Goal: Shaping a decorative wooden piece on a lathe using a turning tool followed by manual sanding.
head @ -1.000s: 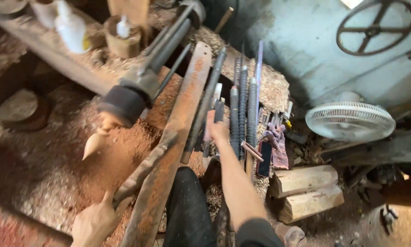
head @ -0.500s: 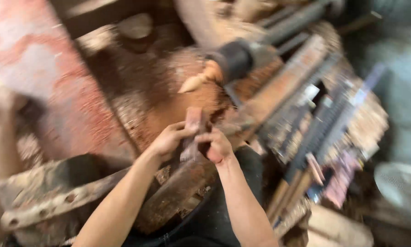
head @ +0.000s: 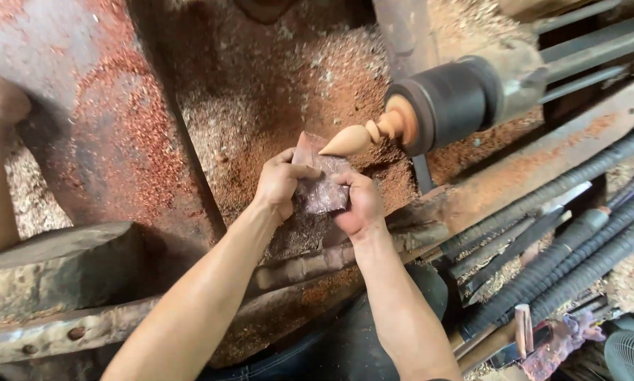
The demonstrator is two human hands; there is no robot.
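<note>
Sandpaper sheet (head: 320, 185) pinched between left hand (head: 279, 185), right hand (head: 360, 206), long axis upper-left

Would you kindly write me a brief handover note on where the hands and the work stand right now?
Left hand and right hand: both grip one worn, purplish sheet of sandpaper, held between them just below the workpiece.
Workpiece: a pale turned wooden finial, pointed tip to the left, mounted in the dark lathe chuck.
Done: the finial is already shaped, with a teardrop tip and beads.
Left: the sandpaper does not visibly touch the wood yet.
Nearby: long turning tools lie at right; sawdust covers the bed.
</note>
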